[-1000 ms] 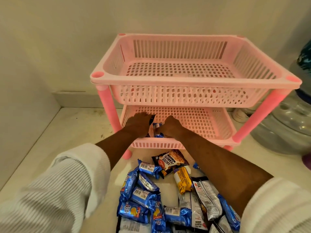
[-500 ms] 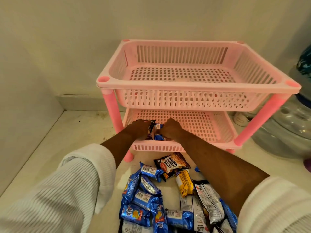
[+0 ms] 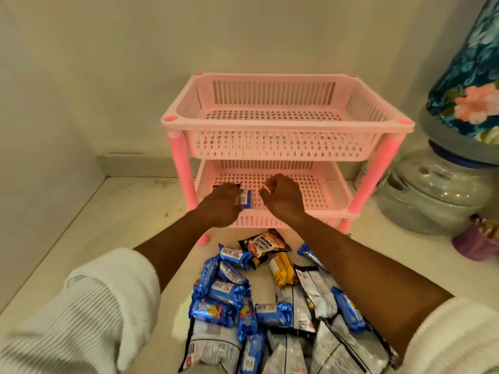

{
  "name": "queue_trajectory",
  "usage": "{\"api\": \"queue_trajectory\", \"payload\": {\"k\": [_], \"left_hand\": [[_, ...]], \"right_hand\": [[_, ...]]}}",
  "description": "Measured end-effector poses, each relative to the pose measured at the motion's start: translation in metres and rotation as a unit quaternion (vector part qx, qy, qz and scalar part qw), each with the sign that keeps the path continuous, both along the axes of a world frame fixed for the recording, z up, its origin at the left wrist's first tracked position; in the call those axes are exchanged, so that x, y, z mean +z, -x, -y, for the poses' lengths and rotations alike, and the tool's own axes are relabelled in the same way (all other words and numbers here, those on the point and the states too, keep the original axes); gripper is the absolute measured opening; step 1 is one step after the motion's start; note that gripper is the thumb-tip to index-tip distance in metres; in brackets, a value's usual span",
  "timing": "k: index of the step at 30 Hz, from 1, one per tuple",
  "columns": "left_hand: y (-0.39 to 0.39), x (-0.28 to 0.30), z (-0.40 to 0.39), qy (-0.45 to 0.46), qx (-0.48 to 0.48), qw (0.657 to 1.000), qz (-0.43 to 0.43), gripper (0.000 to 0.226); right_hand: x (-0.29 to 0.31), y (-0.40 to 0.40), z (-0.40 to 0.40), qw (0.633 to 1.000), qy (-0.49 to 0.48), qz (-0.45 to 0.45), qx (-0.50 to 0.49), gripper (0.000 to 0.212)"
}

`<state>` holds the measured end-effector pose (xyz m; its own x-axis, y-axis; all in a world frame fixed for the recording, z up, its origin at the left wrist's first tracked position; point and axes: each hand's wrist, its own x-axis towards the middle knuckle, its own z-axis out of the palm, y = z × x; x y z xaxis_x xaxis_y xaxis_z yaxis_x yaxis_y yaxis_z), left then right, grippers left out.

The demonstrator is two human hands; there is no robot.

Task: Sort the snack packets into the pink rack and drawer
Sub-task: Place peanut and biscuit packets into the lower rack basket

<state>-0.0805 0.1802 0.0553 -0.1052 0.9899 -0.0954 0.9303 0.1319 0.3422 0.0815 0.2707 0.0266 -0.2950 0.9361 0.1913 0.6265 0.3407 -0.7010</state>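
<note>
— Left hand?
— Holding a blue biscuit packet over the pink rack's lower tray front edge.
— Right hand?
— Loosely curled, empty, just beside. Snack packets crowd the tabletop below.

Clear water jug under floral cloth cover, small purple cup, white counter
</note>
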Motion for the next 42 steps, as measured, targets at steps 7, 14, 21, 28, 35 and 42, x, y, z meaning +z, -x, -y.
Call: {"api": "queue_trajectory", "payload": {"k": [7, 14, 21, 28, 35, 42], "left_hand": [[-0.042, -0.022, 0.073, -0.185, -0.045, 0.981, 0.042, 0.027], [-0.061, -0.078, 0.098, -0.025, 0.041, 0.998, 0.036, 0.035], [-0.056, -0.108, 0.079, 0.028, 0.070, 0.997, -0.032, 0.067], [-0.037, -0.118, 0.061, 0.077, 0.055, 0.992, -0.086, 0.055], [-0.026, -0.116, 0.058, 0.042, 0.043, 0.992, -0.111, 0.047], [-0.023, -0.109, 0.061, 0.013, 0.048, 0.997, -0.060, 0.048]], "right_hand": [[-0.019, -0.080, 0.064, 0.986, -0.139, -0.094, 0.006, 0.017], [-0.064, -0.096, 0.076, 0.986, -0.010, 0.086, 0.141, 0.036], [-0.085, -0.056, 0.054, 0.930, 0.011, 0.242, 0.276, 0.070], [-0.091, -0.027, 0.034, 0.884, 0.001, 0.355, 0.303, 0.072], [-0.085, -0.022, 0.047, 0.874, -0.073, 0.401, 0.263, 0.054], [-0.077, -0.036, 0.053, 0.889, -0.150, 0.380, 0.208, 0.045]]}}
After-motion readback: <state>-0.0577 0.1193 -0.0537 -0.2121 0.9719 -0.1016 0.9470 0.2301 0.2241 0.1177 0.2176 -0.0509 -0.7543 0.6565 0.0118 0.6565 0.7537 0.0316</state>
